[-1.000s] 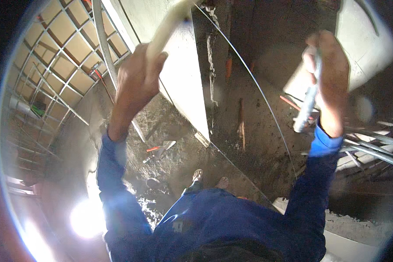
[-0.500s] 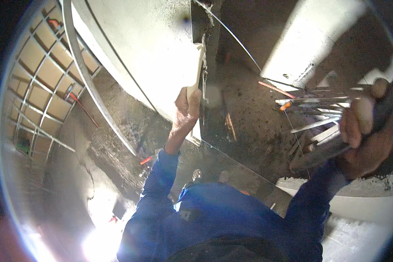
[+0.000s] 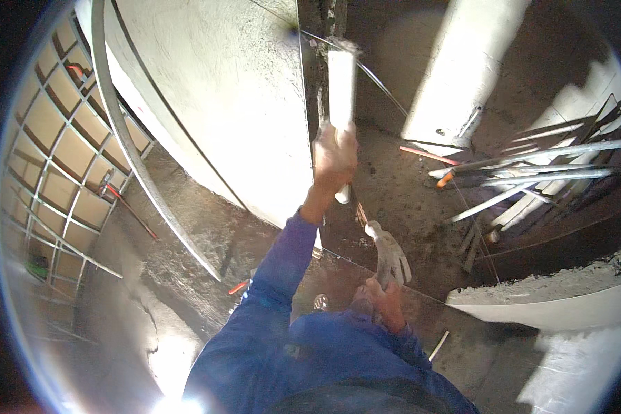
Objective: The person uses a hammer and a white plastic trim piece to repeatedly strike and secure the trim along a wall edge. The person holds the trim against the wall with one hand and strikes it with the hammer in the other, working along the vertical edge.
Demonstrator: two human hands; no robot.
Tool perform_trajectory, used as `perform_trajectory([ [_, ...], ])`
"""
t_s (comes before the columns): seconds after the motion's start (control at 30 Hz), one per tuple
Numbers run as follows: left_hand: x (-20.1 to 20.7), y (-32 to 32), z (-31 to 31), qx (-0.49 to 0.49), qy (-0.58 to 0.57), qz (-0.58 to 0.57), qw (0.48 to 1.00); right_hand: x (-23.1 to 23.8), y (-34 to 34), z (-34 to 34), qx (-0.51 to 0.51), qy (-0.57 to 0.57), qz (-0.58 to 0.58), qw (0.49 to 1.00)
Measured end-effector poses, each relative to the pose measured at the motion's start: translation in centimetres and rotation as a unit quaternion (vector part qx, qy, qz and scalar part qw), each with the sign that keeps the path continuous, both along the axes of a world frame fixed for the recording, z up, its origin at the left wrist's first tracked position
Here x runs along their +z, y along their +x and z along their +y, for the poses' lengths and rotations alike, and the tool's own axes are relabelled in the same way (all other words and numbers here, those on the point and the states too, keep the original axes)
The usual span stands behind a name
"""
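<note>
My left hand (image 3: 334, 157) is closed around a white bar (image 3: 341, 90), which stands up out of the fist and shows its lower end beneath it. This bar is beside the edge of a pale plastered wall (image 3: 234, 90), in front of a dark gap. Low and close to my body, my right hand (image 3: 385, 298) grips a grey, hammer-like tool (image 3: 391, 257). Motion smears the tool, so its exact kind is unclear. Its far end points up toward the foot of the white bar, apart from it.
Metal bars (image 3: 552, 169) lie piled at the right, near an orange-tipped rod (image 3: 446, 179). A curved pale strip (image 3: 134, 127) crosses the left side. Beyond it are a red-handled tool (image 3: 132, 210) and a metal grid (image 3: 67, 124). A rough-edged ledge (image 3: 552, 297) lies at the lower right.
My left hand has moved the white bar right and up, off the bright wall face. My right hand has come from the far right down to the middle, bringing its tool along.
</note>
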State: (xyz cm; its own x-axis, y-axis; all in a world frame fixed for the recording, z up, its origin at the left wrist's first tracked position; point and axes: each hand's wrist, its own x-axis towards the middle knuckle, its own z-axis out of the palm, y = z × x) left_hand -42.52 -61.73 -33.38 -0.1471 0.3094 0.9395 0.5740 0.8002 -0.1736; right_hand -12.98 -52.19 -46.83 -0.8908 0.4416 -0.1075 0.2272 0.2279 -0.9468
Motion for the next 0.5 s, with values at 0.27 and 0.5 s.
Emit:
perform_trajectory([
  [0.27, -3.8, 4.2, -4.4, -0.226, 0.358, -0.429, 0.798, 0.2, 0.8, 1.7, -0.009, -0.178, -0.054, 0.982],
  [0.5, 1.2, 1.0, -2.4, -0.217, 0.314, -0.384, 0.841, -0.3, -1.7, 5.0, 0.098, -0.106, -0.077, 0.987],
])
